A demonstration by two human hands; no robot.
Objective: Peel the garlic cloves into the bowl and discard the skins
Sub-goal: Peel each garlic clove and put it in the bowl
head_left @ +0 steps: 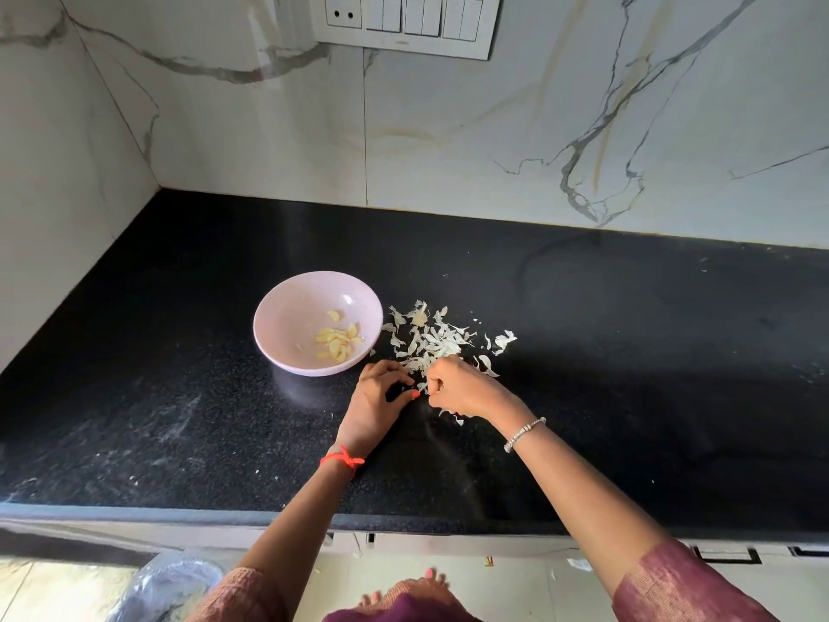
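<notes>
Your 2 pink sleeves (673, 585) frame the bottom of the view, with your toes (430, 574) on the pale floor between them. Past the front edge of the black worktop (179, 397), your left wrist carries a red thread (343, 460) and your right wrist a beaded bracelet (522, 435).

Your left hand (381, 392) sits arched on the worktop: its fingers (386, 368) are bent with the tips down, the thumb reaches toward the other hand, and the dark gap between thumb and fingers shows nothing held. Just beside it, your right hand (462, 388) has its fingers (437, 379) curled tightly in at the near edge of the garlic skins (430, 343), with white scraps showing at the fingertips and under the heel of the hand. How much it has gathered is hidden.

Most of the skins lie in a loose pile just beyond both hands, a few stray pieces off to the right. Left of the pile, and almost touching it, stands the pale pink bowl (291, 316), holding the peeled cloves (338, 341) in a small yellow cluster toward its right side.

Behind, a marble-veined wall (448, 127) rises from the worktop, with a white switch panel (403, 20) at the top.
</notes>
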